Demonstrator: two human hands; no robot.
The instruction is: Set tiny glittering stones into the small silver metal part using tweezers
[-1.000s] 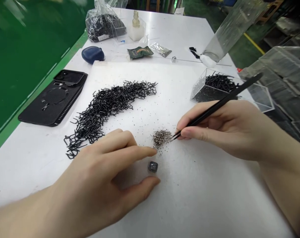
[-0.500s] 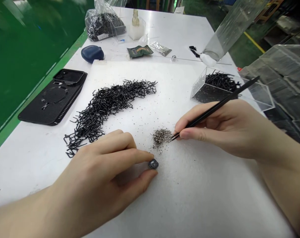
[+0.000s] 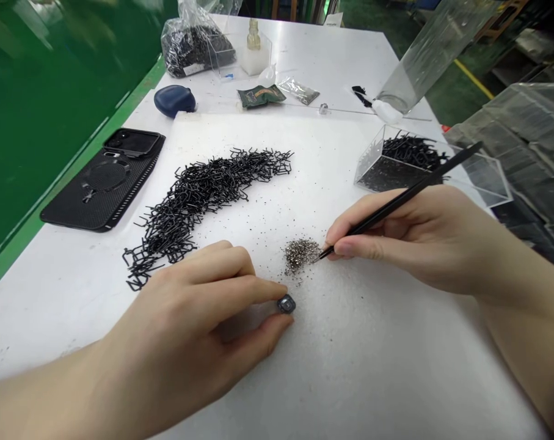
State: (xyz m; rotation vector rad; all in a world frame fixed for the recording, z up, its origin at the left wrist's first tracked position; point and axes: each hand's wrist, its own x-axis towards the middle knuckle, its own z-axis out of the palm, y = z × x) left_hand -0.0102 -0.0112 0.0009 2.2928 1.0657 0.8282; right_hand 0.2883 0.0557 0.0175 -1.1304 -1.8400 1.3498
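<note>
In the head view, the left hand (image 3: 198, 324) reaches in low over the white worktop (image 3: 359, 373), its index finger and thumb closed lightly on the two sides of a small dark piece (image 3: 286, 304), index on the far side and thumb on the near side; the other fingers curl behind the index. The piece looks squarish with rounded corners, so no clear long axis can be told, and its upper face shows a paler centre. The right hand (image 3: 409, 238) grips black tweezers (image 3: 400, 200) like a pen, their long axis slanting from the upper right down to the lower left. Their tips meet, or nearly so, at the right edge of a pile of tiny metallic bits (image 3: 299, 253); whether a bit is caught between them is too small to tell. The key relation is this: the pile lies just beyond the dark piece, away from the wearer, and the tweezer tips sit beyond that piece and to its right, apart from it. The left fingers are nearer to the piece, the tweezers to the pile. A curved heap of bent black pins (image 3: 207, 189) lies farther off to the left.
</note>
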